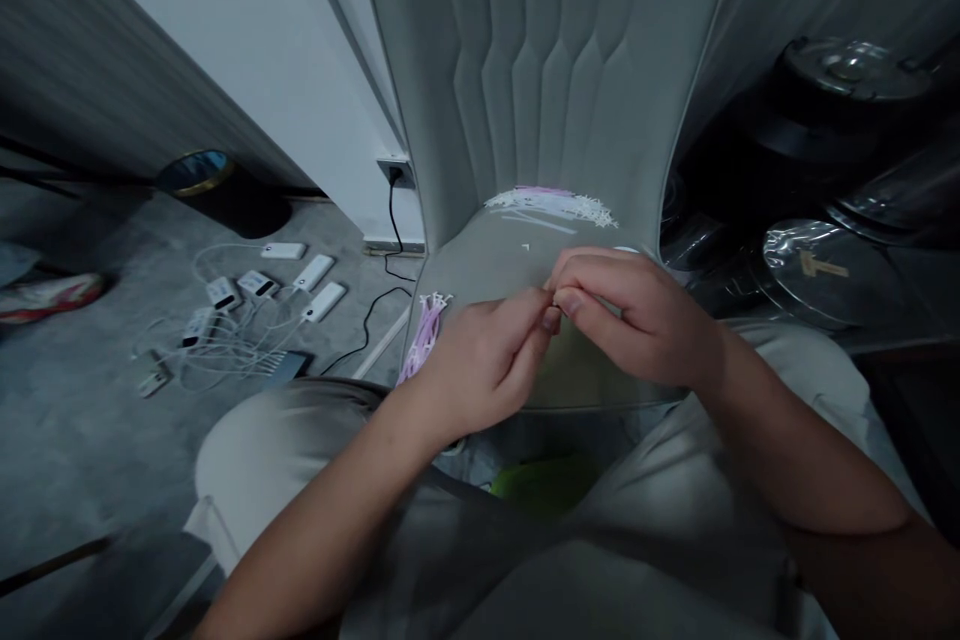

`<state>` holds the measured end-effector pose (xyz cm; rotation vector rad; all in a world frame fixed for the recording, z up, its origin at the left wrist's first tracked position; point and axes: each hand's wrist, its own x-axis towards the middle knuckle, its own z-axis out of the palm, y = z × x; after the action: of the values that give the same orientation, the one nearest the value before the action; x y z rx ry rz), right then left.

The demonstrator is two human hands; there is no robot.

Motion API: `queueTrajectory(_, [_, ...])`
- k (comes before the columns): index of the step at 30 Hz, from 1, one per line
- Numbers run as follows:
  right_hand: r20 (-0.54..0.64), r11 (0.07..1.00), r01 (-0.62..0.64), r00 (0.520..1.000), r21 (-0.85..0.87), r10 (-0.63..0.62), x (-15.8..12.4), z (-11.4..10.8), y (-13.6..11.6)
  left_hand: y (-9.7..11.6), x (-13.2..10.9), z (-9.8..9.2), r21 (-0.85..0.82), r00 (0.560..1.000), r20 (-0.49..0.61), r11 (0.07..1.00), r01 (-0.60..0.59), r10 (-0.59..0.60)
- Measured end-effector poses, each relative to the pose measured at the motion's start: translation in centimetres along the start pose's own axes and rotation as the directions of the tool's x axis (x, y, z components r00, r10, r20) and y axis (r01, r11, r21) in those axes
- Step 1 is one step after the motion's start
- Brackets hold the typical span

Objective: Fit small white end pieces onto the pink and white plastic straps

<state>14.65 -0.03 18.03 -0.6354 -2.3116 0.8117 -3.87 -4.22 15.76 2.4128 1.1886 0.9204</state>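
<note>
Above the seat of a grey padded chair [480, 265], my two hands meet fingertip to fingertip. My left hand [491, 355] is closed in a pinch, its thumb and forefinger against the other hand's fingertips. In a matching pinch, my right hand [634, 310] comes in from the right. Whatever lies between the fingertips is too small or hidden to make out. At the back of the seat is a pile of thin white strips [577, 208] with some purple among them. A bundle of purple strips with white ends [425, 332] lies at the seat's left edge.
Several white power banks [313, 272] with tangled cables [236, 345] lie on the floor at left. A dark bin [225, 195] stands by the wall. Behind the chair, a black cord hangs from a wall socket [395, 173]. Plastic-wrapped round items [810, 265] sit at right.
</note>
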Motion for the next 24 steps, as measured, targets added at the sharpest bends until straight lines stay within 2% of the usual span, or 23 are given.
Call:
queueTrajectory(3, [0.001,0.998,-0.041,0.999,0.050,0.041,0.00,-0.05,-0.09,0.09,-0.08,-0.18,0.039,1.000,0.002,0.999,0.002,-0.002])
queueTrajectory(7, [-0.084,0.979,-0.048,0.994,0.199,0.066,-0.15,0.13,-0.08,0.50,-0.17,-0.49,0.089,0.997,-0.072,0.996,0.012,-0.006])
queueTrajectory(11, [-0.103,0.965,-0.046,0.992,0.258,0.075,-0.41,0.29,0.05,0.68,-0.22,-0.61,0.102,0.992,-0.127,0.995,-0.004,0.017])
queueTrajectory(18, [-0.102,0.965,-0.070,0.990,0.251,0.098,-0.51,0.37,-0.11,0.54,-0.17,-0.43,0.123,0.988,-0.149,0.992,-0.022,0.041])
queueTrajectory(24, [-0.069,0.990,-0.092,0.993,0.107,0.099,-0.43,0.17,-0.57,0.45,-0.17,-0.22,0.209,0.985,-0.165,0.978,-0.013,0.048])
